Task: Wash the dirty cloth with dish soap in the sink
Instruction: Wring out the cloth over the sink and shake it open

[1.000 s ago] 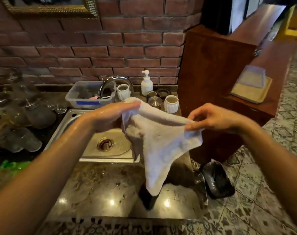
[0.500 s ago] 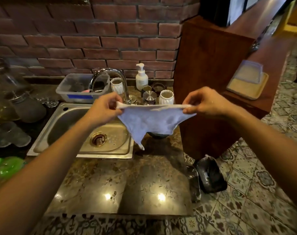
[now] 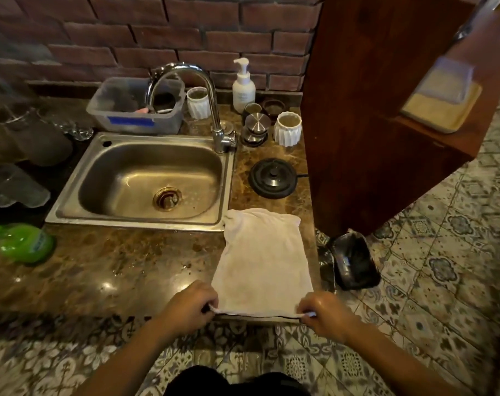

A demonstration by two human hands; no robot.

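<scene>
The whitish cloth (image 3: 263, 258) lies spread flat on the brown stone counter (image 3: 123, 261), just right of the steel sink (image 3: 146, 178). My left hand (image 3: 188, 307) pinches its near left corner at the counter's front edge. My right hand (image 3: 325, 312) pinches its near right corner. The sink basin holds nothing but its brass drain (image 3: 167, 197); the chrome tap (image 3: 203, 90) arches over it with no water running. A white pump bottle of soap (image 3: 244, 88) stands at the back against the brick wall. A green bottle (image 3: 23, 242) lies at the left edge.
A clear plastic tub (image 3: 134, 110) sits behind the sink, with white ribbed cups (image 3: 287, 128) and small metal pots (image 3: 257, 124) to its right. A black round lid (image 3: 273, 178) lies beyond the cloth. A wooden cabinet (image 3: 371, 110) stands right; a black bin (image 3: 354, 261) is on the tiled floor.
I have brought the cloth down from mid-air, where both hands held it stretched, and laid it flat on the counter. My hands have drawn back to the front edge, keeping the corners.
</scene>
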